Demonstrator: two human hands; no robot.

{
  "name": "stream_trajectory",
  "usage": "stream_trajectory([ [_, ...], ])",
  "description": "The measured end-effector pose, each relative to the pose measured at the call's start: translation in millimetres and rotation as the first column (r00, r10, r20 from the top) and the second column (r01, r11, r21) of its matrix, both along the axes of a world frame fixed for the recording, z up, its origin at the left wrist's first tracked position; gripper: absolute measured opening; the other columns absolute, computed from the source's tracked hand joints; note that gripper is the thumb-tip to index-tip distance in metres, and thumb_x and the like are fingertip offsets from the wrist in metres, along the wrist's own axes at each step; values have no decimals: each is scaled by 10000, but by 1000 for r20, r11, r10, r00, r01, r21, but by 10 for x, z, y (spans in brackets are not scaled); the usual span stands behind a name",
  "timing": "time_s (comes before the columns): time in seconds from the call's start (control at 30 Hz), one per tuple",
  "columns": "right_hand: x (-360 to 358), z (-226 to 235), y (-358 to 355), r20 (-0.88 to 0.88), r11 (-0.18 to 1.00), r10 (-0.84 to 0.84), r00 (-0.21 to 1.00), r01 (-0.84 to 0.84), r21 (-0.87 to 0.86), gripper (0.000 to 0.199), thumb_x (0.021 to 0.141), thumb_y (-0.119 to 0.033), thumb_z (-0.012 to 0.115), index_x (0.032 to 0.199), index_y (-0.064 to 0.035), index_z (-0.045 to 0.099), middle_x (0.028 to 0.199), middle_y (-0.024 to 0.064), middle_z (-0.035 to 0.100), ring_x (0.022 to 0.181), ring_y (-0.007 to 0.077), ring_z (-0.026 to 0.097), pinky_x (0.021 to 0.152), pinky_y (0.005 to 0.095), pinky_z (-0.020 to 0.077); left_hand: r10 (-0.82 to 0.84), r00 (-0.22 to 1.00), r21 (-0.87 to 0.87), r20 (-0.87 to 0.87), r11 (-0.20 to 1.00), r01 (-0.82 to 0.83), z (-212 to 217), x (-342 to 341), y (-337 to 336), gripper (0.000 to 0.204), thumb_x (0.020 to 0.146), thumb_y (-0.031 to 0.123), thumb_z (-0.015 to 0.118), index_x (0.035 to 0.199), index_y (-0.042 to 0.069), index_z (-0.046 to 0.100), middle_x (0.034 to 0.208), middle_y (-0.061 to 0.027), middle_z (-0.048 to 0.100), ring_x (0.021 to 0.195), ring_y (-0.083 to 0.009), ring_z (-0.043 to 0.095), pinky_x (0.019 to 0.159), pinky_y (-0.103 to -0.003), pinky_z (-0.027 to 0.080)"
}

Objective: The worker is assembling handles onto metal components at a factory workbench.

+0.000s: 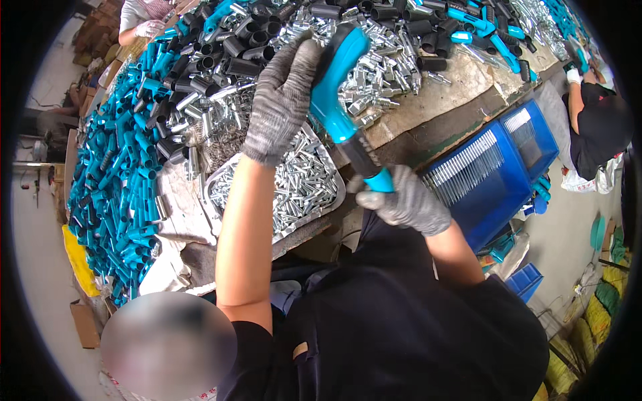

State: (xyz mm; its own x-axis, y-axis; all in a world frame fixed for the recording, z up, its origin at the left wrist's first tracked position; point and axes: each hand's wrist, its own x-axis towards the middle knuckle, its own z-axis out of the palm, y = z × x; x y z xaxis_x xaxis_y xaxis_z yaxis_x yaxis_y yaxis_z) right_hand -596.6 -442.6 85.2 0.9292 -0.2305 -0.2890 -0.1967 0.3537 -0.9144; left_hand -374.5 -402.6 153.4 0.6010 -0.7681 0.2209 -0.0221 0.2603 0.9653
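A curved teal and black plastic handle [332, 110] is held up slantwise in front of me, over the bench edge. Its lower end has a black sleeve and a teal collar. My left hand [284, 97], in a grey knitted glove, lies along the handle's upper part, fingers pointing away from me; its thumb is hidden. At the lower end, my right hand [411, 200], gloved likewise, grips the teal collar with thumb and fingers. Below the handle, a pale tray [340, 179] holds many small metal bolts [294, 187].
Teal plastic parts [117, 180] are heaped on the left. Black sleeves [251, 40] and metal fittings [394, 57] cover the far bench. Right of me stand blue trays [485, 214] with rows of metal pins [468, 164]. Other people [602, 123] work at far right and far left.
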Motion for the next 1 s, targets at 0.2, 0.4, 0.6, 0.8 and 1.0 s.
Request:
stream_trajectory([
  [0.2, -180, -80, -208, 403, 803, -439, 803, 149, 578, 327, 826, -242, 701, 1008, 4, 583, 751, 43, 565, 595, 124, 553, 491, 257, 447, -775, 101, 681, 624, 476, -556, -455, 137, -366, 341, 817, 235, 609, 1078, 18, 647, 965, -159, 688, 889, -284, 674, 736, -411, 525],
  [0.4, -212, -383, -229, 253, 885, -465, 848, 437, 163, 526, 842, -406, 678, 1059, 66, 593, 1041, 162, 621, 870, 219, 640, 796, 312, 525, -727, 6, 577, 687, 540, -613, -642, 134, -485, 235, 816, 159, 583, 992, 52, 695, 1003, -126, 689, 892, -259, 676, 693, -406, 519],
  [0.6, -60, -177, -107, 311, 830, -531, 788, 557, 4, 558, 840, -382, 681, 1116, 94, 595, 1050, 198, 649, 878, 229, 669, 807, 317, 544, -279, 362, 420, 889, 811, -407, -339, -59, -1, 209, 945, 193, 521, 1051, 13, 528, 932, -162, 646, 875, -243, 648, 753, -355, 517],
  [0.8, 133, -128, 43, 372, 809, -552, 746, 587, 22, 325, 828, -241, 709, 1000, 34, 680, 863, 83, 709, 792, 140, 662, 727, 284, 518, -283, 951, 385, 127, 897, 216, -313, -513, 916, 251, 980, 172, 518, 1166, 4, 504, 1018, -64, 601, 906, -116, 577, 822, -271, 475],
  [1.0, 169, -152, 202, 288, 893, -399, 871, 441, -96, 395, 794, -320, 715, 957, 38, 683, 856, 114, 695, 746, 185, 656, 693, 279, 520, -97, 989, 309, 113, 949, 58, -285, -565, 1308, 231, 967, 196, 545, 1089, 0, 543, 902, -54, 596, 797, -106, 571, 746, -256, 471],
])
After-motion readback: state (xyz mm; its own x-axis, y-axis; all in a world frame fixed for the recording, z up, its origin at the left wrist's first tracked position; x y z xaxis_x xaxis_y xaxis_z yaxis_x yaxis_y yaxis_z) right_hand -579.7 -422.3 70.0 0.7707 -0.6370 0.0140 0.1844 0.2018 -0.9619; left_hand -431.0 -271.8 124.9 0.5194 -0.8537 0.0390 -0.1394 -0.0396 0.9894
